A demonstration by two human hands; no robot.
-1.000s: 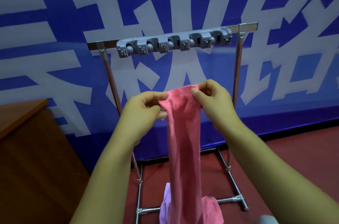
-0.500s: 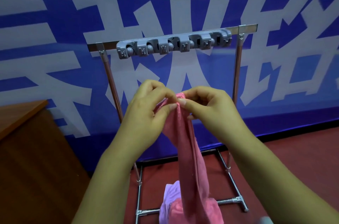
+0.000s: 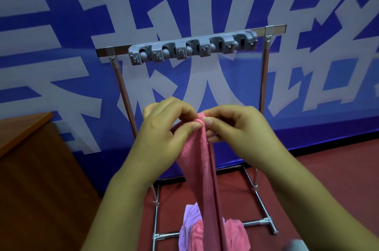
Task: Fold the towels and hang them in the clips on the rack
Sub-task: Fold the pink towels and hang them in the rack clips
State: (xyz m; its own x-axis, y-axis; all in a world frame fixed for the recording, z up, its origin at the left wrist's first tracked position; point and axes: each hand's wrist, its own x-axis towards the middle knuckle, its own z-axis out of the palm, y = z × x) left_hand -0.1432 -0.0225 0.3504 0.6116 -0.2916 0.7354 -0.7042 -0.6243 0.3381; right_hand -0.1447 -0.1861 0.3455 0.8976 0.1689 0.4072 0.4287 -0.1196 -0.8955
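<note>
2 hands (image 3: 164, 135), 1 rack (image 3: 264, 78), 1 clip strip (image 3: 192, 47) w/ approx 6 clips, 1 held pink towel (image 3: 205, 168), 1 cabinet (image 3: 37, 168); floor pile uncountable.

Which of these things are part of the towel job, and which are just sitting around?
Part of the job:
- pink towel, pinched at its top by left hand and right hand
- grey clips on the rack
- towels on the floor

Just there:
- wooden cabinet
- blue banner

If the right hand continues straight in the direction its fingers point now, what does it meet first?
The right hand points leftward, so it would first meet the left hand, with only the pinched top of the pink terry towel between them.
</note>
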